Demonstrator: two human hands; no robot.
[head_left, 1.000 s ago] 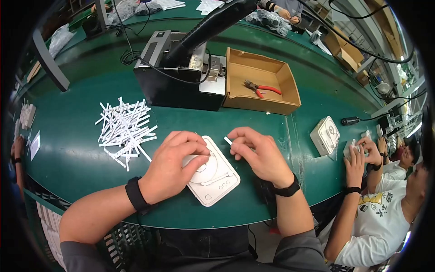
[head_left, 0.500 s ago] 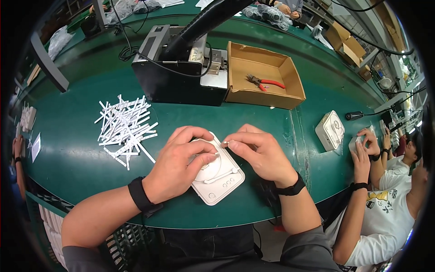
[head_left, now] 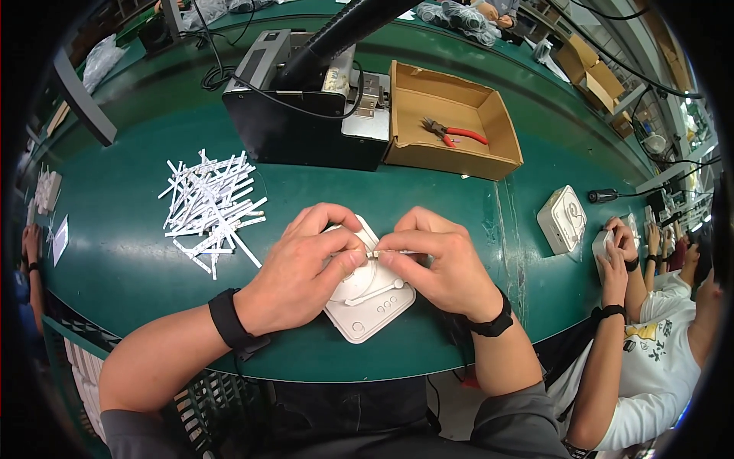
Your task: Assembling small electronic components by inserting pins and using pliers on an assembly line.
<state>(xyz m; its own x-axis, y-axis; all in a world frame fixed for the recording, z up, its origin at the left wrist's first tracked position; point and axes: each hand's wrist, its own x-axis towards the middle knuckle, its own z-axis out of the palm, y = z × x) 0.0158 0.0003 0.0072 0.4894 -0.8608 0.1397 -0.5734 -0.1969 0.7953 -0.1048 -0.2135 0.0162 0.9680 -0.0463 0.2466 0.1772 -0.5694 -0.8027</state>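
My left hand (head_left: 313, 252) and my right hand (head_left: 440, 264) meet over a white square device (head_left: 382, 314) shaped like a small record player. It lies flat on the green table, with its arm and round buttons toward me; my fingers cover its far part. A tiny pale piece (head_left: 372, 254) shows between the pinched thumbs and forefingers, too small to name. Both hands are closed at the fingertips. To the left of my left hand lies a loose pile of narrow white printed strips (head_left: 210, 203).
Behind my hands stand a black machine (head_left: 306, 126) and a cardboard tray (head_left: 447, 161) holding red-handled cutters (head_left: 455, 134). At right are another white device (head_left: 562, 220) on edge and a black cylindrical tool (head_left: 602, 196). A co-worker's hands (head_left: 619, 256) work beyond. A green crate (head_left: 202, 413) sits below the table's edge.
My hands have come closer, their fingertips now meeting at the tiny pale piece. Before, the right fingertips were apart from the left with a small pale bit in them. The view shifted slightly.
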